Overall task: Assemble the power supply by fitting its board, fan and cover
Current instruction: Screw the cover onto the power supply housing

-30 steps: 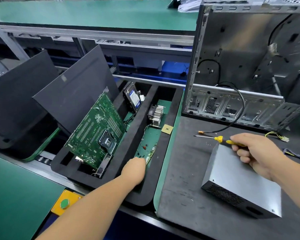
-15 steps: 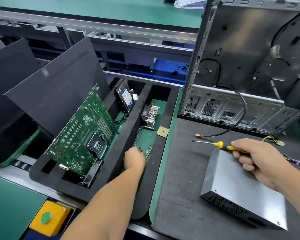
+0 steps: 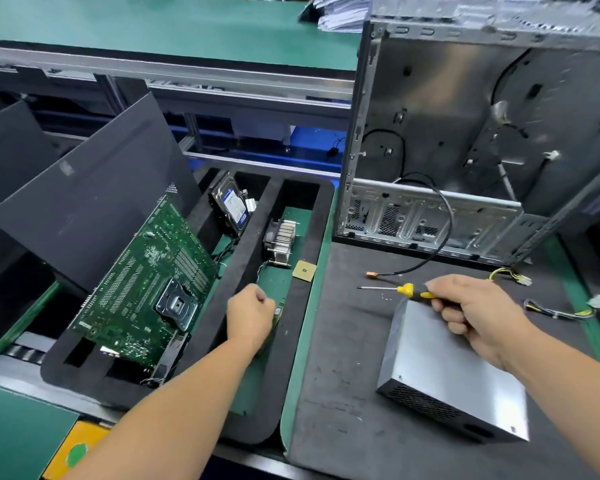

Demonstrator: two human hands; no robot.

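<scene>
The closed silver power supply box point(image 3: 454, 379) lies on the dark mat point(image 3: 340, 358) at the right, its vent grille facing me. My right hand point(image 3: 471, 313) rests on its top edge and grips a yellow-handled screwdriver point(image 3: 400, 289), tip pointing left. My left hand point(image 3: 250, 317) is down in the right slot of the black foam tray point(image 3: 222, 285), fingers curled beside a small green memory stick point(image 3: 279, 311). Whether it holds anything is hidden.
An open metal computer case point(image 3: 465, 140) stands behind the mat, a black cable with an orange plug point(image 3: 372, 274) trailing out. The tray holds a motherboard point(image 3: 149, 285), a hard drive point(image 3: 231, 204), a heatsink point(image 3: 280, 242) and a CPU chip point(image 3: 304, 270). Loose yellow-black cables point(image 3: 565, 310) lie at the far right.
My left hand has slid farther up the tray slot, away from me. The right hand has stayed on the power supply with the screwdriver. The view has shifted slightly.
</scene>
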